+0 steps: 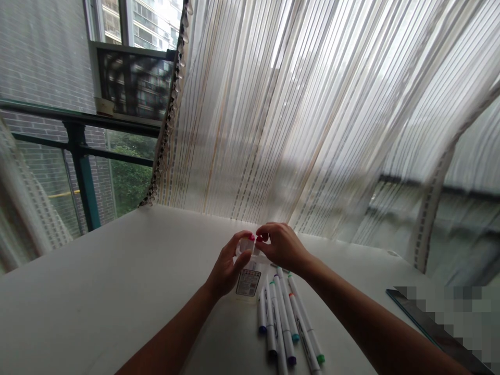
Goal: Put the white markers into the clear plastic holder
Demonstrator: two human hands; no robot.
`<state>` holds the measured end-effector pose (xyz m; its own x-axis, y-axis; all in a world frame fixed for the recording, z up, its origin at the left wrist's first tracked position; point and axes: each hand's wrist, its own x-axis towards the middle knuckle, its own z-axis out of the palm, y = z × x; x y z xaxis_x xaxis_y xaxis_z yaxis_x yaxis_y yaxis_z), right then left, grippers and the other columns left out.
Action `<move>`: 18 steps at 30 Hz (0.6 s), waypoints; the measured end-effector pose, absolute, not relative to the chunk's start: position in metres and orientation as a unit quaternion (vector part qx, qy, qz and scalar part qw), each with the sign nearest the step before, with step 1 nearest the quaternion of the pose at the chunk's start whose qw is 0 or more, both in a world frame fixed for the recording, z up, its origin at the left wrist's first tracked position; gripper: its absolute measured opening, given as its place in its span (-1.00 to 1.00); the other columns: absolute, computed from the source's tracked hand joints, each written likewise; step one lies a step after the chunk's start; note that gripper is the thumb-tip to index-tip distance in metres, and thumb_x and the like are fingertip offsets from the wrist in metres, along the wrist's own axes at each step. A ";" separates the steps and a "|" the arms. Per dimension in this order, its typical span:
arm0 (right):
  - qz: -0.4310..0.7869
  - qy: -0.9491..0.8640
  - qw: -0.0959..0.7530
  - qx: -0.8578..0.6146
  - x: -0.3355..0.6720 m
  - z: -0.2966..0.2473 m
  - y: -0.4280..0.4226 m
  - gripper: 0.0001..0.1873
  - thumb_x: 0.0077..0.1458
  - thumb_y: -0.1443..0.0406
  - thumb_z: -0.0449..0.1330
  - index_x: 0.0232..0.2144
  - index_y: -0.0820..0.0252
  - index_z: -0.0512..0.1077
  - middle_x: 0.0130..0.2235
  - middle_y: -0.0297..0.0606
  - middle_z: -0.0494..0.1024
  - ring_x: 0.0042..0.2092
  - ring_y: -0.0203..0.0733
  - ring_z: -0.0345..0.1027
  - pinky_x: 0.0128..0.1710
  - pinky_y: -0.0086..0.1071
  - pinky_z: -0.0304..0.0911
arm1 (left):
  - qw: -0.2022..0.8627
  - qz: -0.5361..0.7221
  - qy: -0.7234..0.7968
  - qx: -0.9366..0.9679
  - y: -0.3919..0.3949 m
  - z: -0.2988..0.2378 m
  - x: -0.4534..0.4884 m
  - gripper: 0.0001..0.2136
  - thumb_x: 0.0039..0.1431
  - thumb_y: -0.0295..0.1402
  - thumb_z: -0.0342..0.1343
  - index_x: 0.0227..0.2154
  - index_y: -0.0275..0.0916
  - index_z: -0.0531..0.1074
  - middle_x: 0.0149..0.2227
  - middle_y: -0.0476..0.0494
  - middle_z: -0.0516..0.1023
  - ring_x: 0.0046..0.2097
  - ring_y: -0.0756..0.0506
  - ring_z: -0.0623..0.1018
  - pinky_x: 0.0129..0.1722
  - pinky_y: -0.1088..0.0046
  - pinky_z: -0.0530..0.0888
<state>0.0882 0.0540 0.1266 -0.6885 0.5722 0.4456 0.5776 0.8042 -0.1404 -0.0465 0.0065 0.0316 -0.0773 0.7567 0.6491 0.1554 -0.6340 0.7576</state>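
Note:
A clear plastic case with a printed label stands or lies on the white table, its upper end between my two hands. My left hand is closed around the left side of that end, thumb in front and fingers behind. With thumb and fingertips pinched, my right hand grips the case's upper right edge. Just below my right hand lie several white marker pens side by side, with blue, purple, black, teal and green ends. Part of the case is hidden behind my left hand.
The white table reaches to a striped sheer curtain at its far edge. A dark flat device lies at the right edge. Beyond the table on the left is a green railing.

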 end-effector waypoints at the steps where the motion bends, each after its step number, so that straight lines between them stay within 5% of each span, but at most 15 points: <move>1: -0.007 -0.918 0.242 -0.313 0.089 0.126 0.054 -0.92 -0.12 0.38 0.15 -0.53 0.25 0.47 -0.50 -0.31 0.44 -0.49 -0.35 0.20 -0.46 -0.48 0.05 | 0.232 0.640 0.361 0.638 0.007 0.032 -0.047 -0.63 0.14 -0.09 -0.09 -0.09 -0.22 0.23 -0.19 -0.14 0.39 -0.27 -0.09 0.40 -0.28 0.43 0.33; 18: -0.004 -0.918 0.242 -0.314 0.088 0.126 0.051 -0.90 -0.07 0.38 0.16 -0.49 0.23 0.49 -0.48 -0.31 0.46 -0.49 -0.36 0.21 -0.42 -0.46 0.07 | 0.229 0.639 0.361 0.639 0.005 0.034 -0.046 -0.64 0.15 -0.09 -0.09 -0.10 -0.22 0.23 -0.17 -0.15 0.38 -0.26 -0.09 0.41 -0.26 0.42 0.34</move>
<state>0.0880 0.0508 0.1260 -0.6860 0.5740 0.4471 0.5777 0.8033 -0.1447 -0.0456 0.0049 0.0343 -0.0783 0.7545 0.6516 0.1686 -0.6342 0.7546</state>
